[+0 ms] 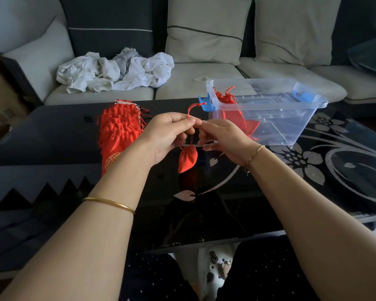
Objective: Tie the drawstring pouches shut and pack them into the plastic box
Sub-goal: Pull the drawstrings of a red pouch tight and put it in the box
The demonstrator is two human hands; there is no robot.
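Observation:
A small red drawstring pouch hangs in the air above the black glass table. My left hand pinches its red cord near the top, and a loop of cord sticks up above the fingers. My right hand pinches the cord from the other side, its fingertips meeting those of the left. A stack of red pouches lies on the table to the left of my hands. The clear plastic box with blue latches stands to the right and holds a few red pouches at its left end.
The black glass table has silver flower patterns on its right side. Behind it stands a grey sofa with cushions and a heap of white cloth. My knees and a white shoe show below the table's near edge.

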